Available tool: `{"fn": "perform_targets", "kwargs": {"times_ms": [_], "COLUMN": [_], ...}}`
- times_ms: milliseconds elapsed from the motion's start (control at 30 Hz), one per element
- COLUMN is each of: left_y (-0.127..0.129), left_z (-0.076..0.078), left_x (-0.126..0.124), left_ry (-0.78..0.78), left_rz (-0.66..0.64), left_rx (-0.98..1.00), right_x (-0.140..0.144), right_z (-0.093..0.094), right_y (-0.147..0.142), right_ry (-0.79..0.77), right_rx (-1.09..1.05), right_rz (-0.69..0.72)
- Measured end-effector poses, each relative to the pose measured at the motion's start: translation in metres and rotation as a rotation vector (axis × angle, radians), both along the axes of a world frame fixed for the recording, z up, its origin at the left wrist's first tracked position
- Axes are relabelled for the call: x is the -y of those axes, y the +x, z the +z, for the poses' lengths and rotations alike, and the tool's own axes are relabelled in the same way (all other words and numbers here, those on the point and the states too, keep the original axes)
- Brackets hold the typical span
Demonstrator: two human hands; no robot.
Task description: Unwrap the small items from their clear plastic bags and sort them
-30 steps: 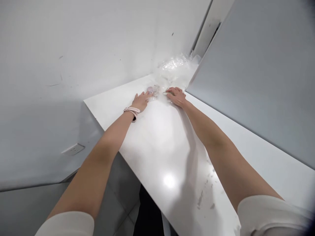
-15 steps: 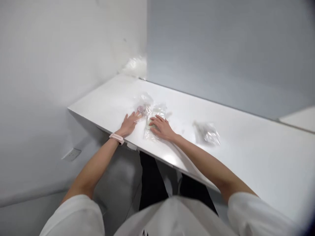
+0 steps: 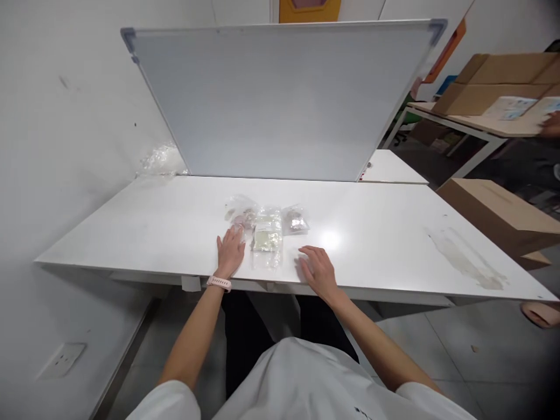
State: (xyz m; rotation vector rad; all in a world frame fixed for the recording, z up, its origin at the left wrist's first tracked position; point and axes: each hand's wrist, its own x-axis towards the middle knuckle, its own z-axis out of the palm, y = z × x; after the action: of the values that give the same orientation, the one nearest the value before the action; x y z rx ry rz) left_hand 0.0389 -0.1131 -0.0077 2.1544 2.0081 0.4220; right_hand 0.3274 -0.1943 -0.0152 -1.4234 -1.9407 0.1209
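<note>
Three clear plastic bags lie side by side on the white table [image 3: 144, 233]. The left bag [image 3: 240, 205] has pinkish contents, the middle bag [image 3: 266, 239] holds something pale green, and the right bag [image 3: 296, 221] has greyish-brown contents; I cannot make out what these are. My left hand [image 3: 231, 249], palm down with fingers stretched, has its fingertips at the near edge of the left bag. Right of the middle bag, my right hand [image 3: 319, 271] hovers at or just over the tabletop, fingers loosely bent, thumb apart, nothing in it.
A whiteboard [image 3: 280, 105] stands along the table's back edge. Crumpled clear plastic [image 3: 161, 160] sits in the back left corner by the wall. Cardboard boxes [image 3: 503, 216] are at the right, and another person's hand [image 3: 550, 124] shows at the far right edge.
My view has swung right and widened. The right bag, formerly well apart, now sits beside the middle one. My right hand has come off the middle bag to its right.
</note>
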Motion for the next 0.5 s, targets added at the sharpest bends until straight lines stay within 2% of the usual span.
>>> {"fn": "perform_targets", "kwargs": {"times_ms": [67, 167, 333, 500], "left_y": [-0.002, -0.006, -0.005, -0.001], "left_z": [0.000, -0.001, -0.002, -0.002], "left_x": [0.001, 0.001, 0.001, 0.004], "left_ry": [0.015, 0.038, 0.040, 0.029], "left_rz": [0.019, 0.047, 0.074, 0.085], "left_rx": [0.016, 0.027, 0.042, 0.008], "right_x": [0.016, 0.025, 0.020, 0.022], "right_z": [-0.008, -0.016, -0.018, -0.019], "right_y": [0.028, 0.048, 0.044, 0.045], "right_ry": [0.001, -0.007, -0.028, 0.007], "right_rx": [-0.021, 0.045, 0.157, 0.107], "right_rz": [-0.107, -0.134, -0.120, -0.107]}}
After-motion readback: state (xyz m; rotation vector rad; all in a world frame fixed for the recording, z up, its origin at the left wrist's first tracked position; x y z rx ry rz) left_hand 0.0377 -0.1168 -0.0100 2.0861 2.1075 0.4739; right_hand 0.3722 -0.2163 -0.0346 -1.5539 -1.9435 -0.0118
